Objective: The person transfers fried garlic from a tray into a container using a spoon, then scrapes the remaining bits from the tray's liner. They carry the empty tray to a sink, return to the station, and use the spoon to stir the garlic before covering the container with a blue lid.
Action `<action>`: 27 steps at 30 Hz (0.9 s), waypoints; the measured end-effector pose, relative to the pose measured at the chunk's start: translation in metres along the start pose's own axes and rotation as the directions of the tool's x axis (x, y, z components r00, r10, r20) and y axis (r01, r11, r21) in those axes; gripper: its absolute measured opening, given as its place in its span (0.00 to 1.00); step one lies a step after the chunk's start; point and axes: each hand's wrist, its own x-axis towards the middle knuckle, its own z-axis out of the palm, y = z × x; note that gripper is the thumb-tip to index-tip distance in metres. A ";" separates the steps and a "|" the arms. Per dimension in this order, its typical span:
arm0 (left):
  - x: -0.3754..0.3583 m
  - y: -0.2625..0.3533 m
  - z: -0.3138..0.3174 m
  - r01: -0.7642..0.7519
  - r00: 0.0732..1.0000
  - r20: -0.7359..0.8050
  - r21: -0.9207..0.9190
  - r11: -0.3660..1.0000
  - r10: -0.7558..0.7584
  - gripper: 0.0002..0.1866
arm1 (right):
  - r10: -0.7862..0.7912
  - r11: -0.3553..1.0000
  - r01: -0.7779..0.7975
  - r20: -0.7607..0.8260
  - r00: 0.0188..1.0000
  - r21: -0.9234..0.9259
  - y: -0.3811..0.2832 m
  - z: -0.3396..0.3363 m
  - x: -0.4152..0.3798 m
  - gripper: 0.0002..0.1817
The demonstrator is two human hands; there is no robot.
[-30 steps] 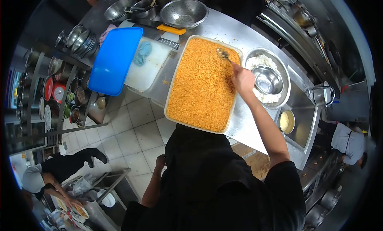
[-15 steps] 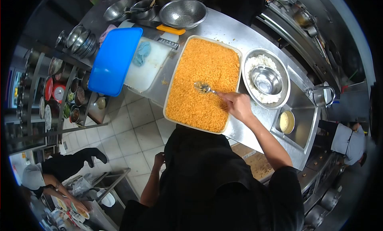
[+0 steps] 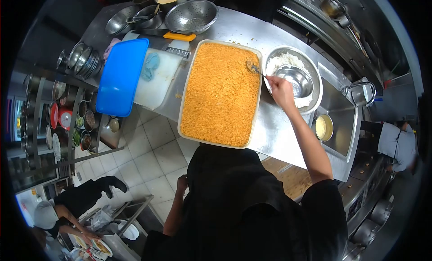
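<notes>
My right hand (image 3: 281,90) is closed around the handle of a metal spoon (image 3: 253,66). The spoon's head rests on the orange rice-like grains (image 3: 220,94), near the upper right corner of a large pale rectangular tub (image 3: 180,121). These grains fill the tub almost to its rim, in a fairly level layer. Just right of my hand stands a colander (image 3: 318,87) of white crumbly food (image 3: 285,60), with a steel bowl (image 3: 299,81) sitting in it. My left hand (image 3: 182,183) hangs low beside my dark apron, away from the counter, its fingers mostly hidden.
Left of the tub lie a white cutting board (image 3: 155,92), a blue cloth (image 3: 150,66), a blue lid (image 3: 122,76) and an orange-handled tool (image 3: 179,36). Metal bowls (image 3: 191,15) line the back. A sink (image 3: 337,117) is at right. Two other people work farther off.
My right hand has carried the spoon from the tub's middle up and right to its upper right edge. The grains' surface looks smoother. The camera view has shifted slightly.
</notes>
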 end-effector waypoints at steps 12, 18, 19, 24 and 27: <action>0.018 -0.053 -0.008 -0.529 0.804 0.143 0.615 0.585 0.577 0.09 | -0.033 0.940 0.019 0.034 0.999 0.341 0.024 0.001 -0.018 0.12; -0.012 0.025 0.011 -0.089 0.995 -0.020 0.218 0.972 0.095 0.13 | 0.149 0.989 -0.149 -0.037 0.988 -0.012 0.002 0.006 0.030 0.12; -0.013 0.030 0.012 0.006 0.998 -0.056 0.080 0.997 -0.002 0.14 | 0.114 0.994 -0.114 -0.034 0.993 -0.004 -0.002 0.007 0.030 0.12; 0.002 -0.013 0.005 -0.214 0.970 0.015 0.527 0.822 0.243 0.12 | 0.094 0.996 -0.093 0.095 0.991 -0.016 -0.011 0.007 0.023 0.12; 0.039 -0.100 -0.010 -0.209 0.970 -0.004 0.502 0.839 0.244 0.11 | 0.018 0.990 -0.013 0.030 0.999 -0.137 -0.001 0.014 0.021 0.11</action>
